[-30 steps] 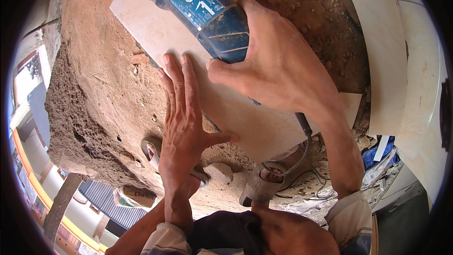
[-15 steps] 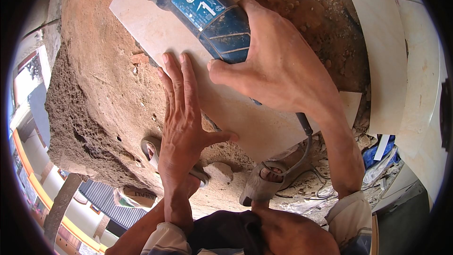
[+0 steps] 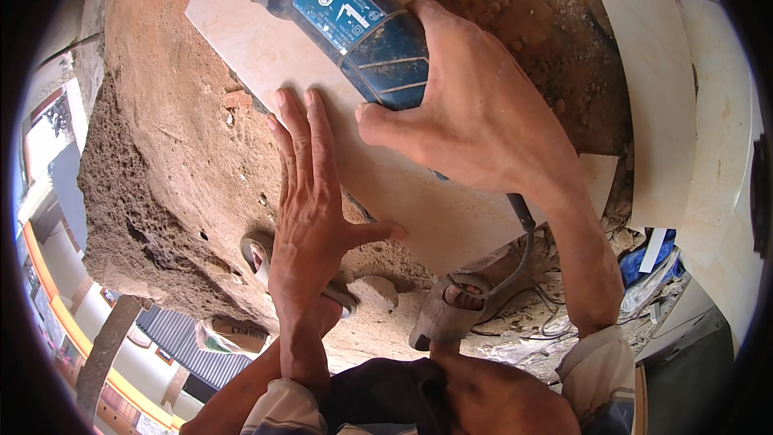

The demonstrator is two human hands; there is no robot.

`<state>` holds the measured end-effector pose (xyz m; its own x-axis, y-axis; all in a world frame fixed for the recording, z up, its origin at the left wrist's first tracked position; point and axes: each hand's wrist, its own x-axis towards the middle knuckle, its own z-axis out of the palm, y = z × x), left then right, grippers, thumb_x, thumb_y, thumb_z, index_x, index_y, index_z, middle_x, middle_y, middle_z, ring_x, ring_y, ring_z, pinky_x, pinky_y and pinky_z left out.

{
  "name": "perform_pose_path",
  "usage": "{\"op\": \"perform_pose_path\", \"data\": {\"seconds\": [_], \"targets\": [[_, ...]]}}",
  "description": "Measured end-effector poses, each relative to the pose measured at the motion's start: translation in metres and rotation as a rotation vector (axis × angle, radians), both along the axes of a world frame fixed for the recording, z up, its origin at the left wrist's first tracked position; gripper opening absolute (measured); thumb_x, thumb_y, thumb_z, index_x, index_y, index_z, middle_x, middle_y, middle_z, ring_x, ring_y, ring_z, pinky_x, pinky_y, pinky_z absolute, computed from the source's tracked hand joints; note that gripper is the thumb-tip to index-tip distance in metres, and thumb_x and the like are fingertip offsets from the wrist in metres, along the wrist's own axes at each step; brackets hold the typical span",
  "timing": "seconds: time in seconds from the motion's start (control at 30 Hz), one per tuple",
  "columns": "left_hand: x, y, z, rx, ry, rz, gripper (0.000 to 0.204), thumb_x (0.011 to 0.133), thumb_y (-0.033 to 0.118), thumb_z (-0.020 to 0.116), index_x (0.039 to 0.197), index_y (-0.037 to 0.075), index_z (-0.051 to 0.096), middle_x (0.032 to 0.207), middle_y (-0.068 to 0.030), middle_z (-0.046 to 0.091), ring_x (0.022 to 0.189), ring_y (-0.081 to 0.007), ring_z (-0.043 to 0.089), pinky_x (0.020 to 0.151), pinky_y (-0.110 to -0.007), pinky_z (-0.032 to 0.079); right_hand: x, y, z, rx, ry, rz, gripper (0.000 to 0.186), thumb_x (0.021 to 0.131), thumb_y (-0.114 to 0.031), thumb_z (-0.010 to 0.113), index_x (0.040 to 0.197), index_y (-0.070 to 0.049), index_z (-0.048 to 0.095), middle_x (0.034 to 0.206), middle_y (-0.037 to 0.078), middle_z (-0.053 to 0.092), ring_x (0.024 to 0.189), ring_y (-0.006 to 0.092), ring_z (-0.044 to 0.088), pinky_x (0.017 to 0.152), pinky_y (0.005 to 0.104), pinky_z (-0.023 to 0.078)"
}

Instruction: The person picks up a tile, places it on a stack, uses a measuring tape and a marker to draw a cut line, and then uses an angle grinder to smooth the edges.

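Note:
A blue and black angle grinder [image 3: 358, 32] lies over a pale beige tile [image 3: 386, 165], its front end reaching the top edge of the view. My right hand [image 3: 483, 105] wraps round the grinder's rear body, the thumb along its near side. Whether its cutting disc touches the tile is hidden. Flat at the tile's left edge, my left hand [image 3: 310, 193] has its long fingers stretched over the surface and the thumb out to the right. From the grinder's back end a dark power cord [image 3: 525, 234] runs down past my right wrist.
Larger pale tiles [image 3: 656, 97] stand along the right. Brown dirt and rubble [image 3: 555, 56] lie beyond the tile. A stone [image 3: 374, 293] sits between my sandalled feet, one in a grey sandal [image 3: 444, 314]. At the left is a rough sandy mound [image 3: 121, 185]; a blue plastic sheet [image 3: 656, 254] lies at right.

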<state>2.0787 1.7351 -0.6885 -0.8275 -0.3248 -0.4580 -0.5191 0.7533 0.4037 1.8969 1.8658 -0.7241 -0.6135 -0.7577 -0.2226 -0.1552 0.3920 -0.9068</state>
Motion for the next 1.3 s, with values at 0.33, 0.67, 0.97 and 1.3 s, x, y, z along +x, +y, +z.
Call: {"op": "perform_pose_path", "data": {"seconds": [0.33, 0.67, 0.97, 1.3], "targets": [[0.000, 0.000, 0.003, -0.009, 0.003, -0.010, 0.176, 0.036, 0.032, 0.108, 0.175, 0.001, 0.006, 0.179, -0.0346, -0.002, 0.169, -0.0439, -0.001, 0.139, -0.052, 0.004, -0.005, 0.001, 0.009, 0.130, -0.117, 0.038, 0.063, 0.080, -0.030, 0.083, 0.126, 0.008, 0.062, 0.102, 0.028, 0.073, 0.090, 0.0397, 0.074, 0.088, 0.0483, 0.058], [-0.001, 0.001, 0.000, -0.017, 0.015, -0.038, 0.175, 0.037, 0.033, 0.108, 0.174, -0.002, 0.005, 0.178, -0.0359, 0.000, 0.169, -0.0428, -0.001, 0.139, -0.053, 0.002, -0.003, 0.002, 0.007, 0.117, -0.132, 0.014, 0.063, 0.079, -0.030, 0.082, 0.126, 0.008, 0.062, 0.099, 0.027, 0.073, 0.086, 0.0386, 0.073, 0.085, 0.0476, 0.058], [-0.003, 0.002, 0.001, -0.013, 0.001, -0.022, 0.175, 0.038, 0.033, 0.108, 0.174, -0.002, 0.005, 0.178, -0.0362, 0.000, 0.168, -0.0440, -0.001, 0.138, -0.055, 0.003, -0.003, 0.001, 0.006, 0.126, -0.111, 0.012, 0.064, 0.079, -0.031, 0.082, 0.126, 0.007, 0.062, 0.098, 0.027, 0.073, 0.086, 0.0378, 0.073, 0.085, 0.0476, 0.058], [-0.001, 0.003, 0.001, -0.013, -0.008, -0.014, 0.176, 0.037, 0.033, 0.108, 0.174, -0.002, 0.004, 0.178, -0.0366, 0.000, 0.169, -0.0432, 0.001, 0.138, -0.054, 0.004, -0.001, 0.005, 0.005, 0.116, -0.096, 0.020, 0.064, 0.079, -0.030, 0.082, 0.127, 0.007, 0.062, 0.099, 0.027, 0.074, 0.087, 0.0383, 0.074, 0.086, 0.0476, 0.058]]}}
